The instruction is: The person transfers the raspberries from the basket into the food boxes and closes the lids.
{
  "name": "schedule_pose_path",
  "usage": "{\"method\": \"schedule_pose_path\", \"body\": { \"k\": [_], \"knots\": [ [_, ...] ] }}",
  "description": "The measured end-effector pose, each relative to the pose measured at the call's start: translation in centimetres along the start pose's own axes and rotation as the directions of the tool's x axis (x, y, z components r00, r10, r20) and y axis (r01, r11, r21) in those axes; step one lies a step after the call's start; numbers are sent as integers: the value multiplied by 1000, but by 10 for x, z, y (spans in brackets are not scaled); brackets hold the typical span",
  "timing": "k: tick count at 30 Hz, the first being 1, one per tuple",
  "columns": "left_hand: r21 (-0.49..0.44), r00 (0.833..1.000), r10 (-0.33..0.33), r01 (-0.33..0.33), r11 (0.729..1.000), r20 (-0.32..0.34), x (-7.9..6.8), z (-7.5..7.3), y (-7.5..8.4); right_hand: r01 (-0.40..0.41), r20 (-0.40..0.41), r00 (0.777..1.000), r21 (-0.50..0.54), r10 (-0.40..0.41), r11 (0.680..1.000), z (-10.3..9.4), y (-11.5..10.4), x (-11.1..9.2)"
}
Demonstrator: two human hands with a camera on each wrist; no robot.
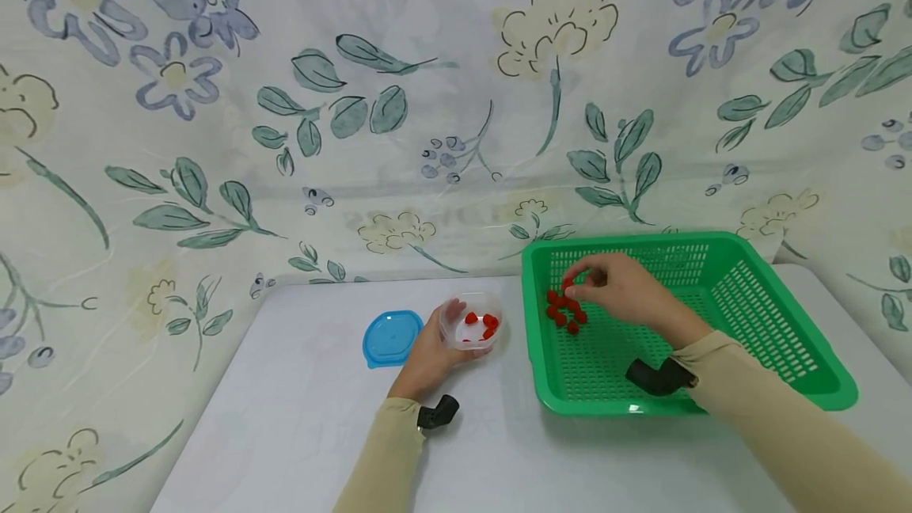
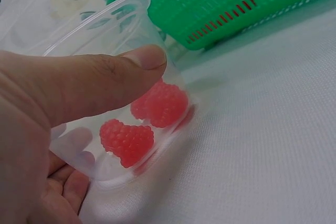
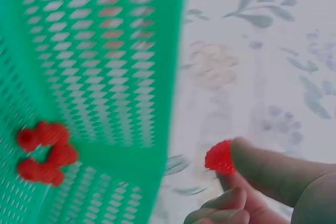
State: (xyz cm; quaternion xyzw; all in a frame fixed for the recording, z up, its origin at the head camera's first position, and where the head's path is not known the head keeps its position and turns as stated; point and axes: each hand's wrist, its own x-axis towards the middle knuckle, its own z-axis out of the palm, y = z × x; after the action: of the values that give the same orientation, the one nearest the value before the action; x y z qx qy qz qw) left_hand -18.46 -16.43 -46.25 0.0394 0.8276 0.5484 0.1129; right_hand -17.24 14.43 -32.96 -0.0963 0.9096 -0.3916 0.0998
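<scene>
My left hand (image 1: 431, 351) grips a clear plastic cup (image 1: 472, 323), thumb on the near side and fingers behind it. Several red raspberries (image 2: 127, 141) lie at the bottom of the cup, which is tilted in the left wrist view. Between thumb and fingertips my right hand (image 1: 618, 288) pinches one raspberry (image 3: 220, 157), held up over the left part of the green basket (image 1: 687, 240). Below that hand, several more raspberries (image 1: 560, 319) lie bunched on the basket floor, at its left side.
A blue lid (image 1: 393, 337) lies on the white table (image 1: 299, 394), left of the cup and partly behind my left hand. The basket has raised, slotted walls and stands to the right of the cup. A floral cloth (image 1: 456, 204) hangs behind the table.
</scene>
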Motion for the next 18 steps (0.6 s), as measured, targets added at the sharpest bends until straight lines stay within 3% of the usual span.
{"method": "schedule_pose_path", "body": {
  "k": [5,10,18],
  "knots": [
    [2,1000,1,-1,1000,3,0,0,1,-18,-56,998,58,21,998,6,-16,-15],
    [-4,1000,12,-12,1000,1,0,-1,0,37,-110,994,135,-23,990,17,-26,-26],
    [-20,1000,27,-27,999,7,0,0,-1,38,-150,989,313,10,949,45,-34,-36]
  ]
}}
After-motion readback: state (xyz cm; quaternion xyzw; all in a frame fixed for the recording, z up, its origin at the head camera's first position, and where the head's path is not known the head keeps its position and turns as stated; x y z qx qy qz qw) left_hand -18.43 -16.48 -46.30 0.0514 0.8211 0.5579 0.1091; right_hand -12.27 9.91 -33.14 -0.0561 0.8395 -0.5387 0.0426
